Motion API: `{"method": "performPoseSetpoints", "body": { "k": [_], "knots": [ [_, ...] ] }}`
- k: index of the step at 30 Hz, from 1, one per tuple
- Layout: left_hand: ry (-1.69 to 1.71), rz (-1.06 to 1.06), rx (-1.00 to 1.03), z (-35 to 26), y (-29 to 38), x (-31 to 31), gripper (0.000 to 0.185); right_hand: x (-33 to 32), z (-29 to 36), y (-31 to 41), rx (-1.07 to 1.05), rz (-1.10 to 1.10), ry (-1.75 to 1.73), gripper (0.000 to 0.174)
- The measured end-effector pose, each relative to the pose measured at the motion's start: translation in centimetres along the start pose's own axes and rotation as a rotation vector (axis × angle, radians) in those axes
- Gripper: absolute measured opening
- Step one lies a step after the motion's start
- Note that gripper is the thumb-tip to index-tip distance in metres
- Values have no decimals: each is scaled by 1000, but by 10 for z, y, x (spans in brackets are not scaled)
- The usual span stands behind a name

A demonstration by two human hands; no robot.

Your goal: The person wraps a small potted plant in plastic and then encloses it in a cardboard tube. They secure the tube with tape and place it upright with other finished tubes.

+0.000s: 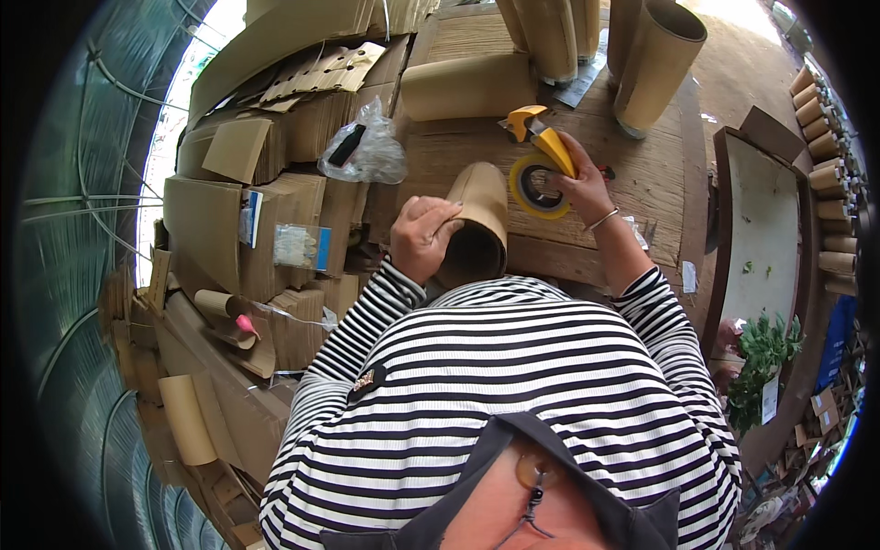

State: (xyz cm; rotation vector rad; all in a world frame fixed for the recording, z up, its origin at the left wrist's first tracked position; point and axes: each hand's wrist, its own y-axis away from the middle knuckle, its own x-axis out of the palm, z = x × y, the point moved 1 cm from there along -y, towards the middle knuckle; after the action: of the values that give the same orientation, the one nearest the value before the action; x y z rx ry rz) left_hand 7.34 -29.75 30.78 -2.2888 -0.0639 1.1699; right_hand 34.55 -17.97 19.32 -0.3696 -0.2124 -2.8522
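My left hand grips the near rim of a cardboard tube, its thumb at the open mouth. That tube lies on its side, with the dark mouth towards my body and the far end on the wooden table. In my right hand is the handle of a yellow tape gun, held to the right of the tube. Below its head sits a roll of tape with a dark core. The tape gun and the tube are apart.
Another cardboard tube lies across the table's far part; upright tubes stand behind it. Stacked flat cardboard and a clear plastic bag are on the left. On the right are a shallow tray, leafy greens and piled tubes.
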Motion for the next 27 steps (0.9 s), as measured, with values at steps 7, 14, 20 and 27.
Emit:
{"method": "performPoseSetpoints", "body": {
  "k": [7, 14, 20, 27],
  "knots": [
    [835, 312, -464, 32, 20, -9, 45, 43, 17, 18, 174, 74, -149, 88],
    [1274, 322, -1204, 90, -2, 20, 51, 46, 17, 27, 21, 166, 175, 87],
    [1515, 558, -1099, 105, -24, 43, 45, 49, 15, 27, -181, 316, 552, 85],
    [1162, 336, -953, 114, -25, -5, 22, 32, 42, 29, -58, 379, 508, 73]
  ]
}}
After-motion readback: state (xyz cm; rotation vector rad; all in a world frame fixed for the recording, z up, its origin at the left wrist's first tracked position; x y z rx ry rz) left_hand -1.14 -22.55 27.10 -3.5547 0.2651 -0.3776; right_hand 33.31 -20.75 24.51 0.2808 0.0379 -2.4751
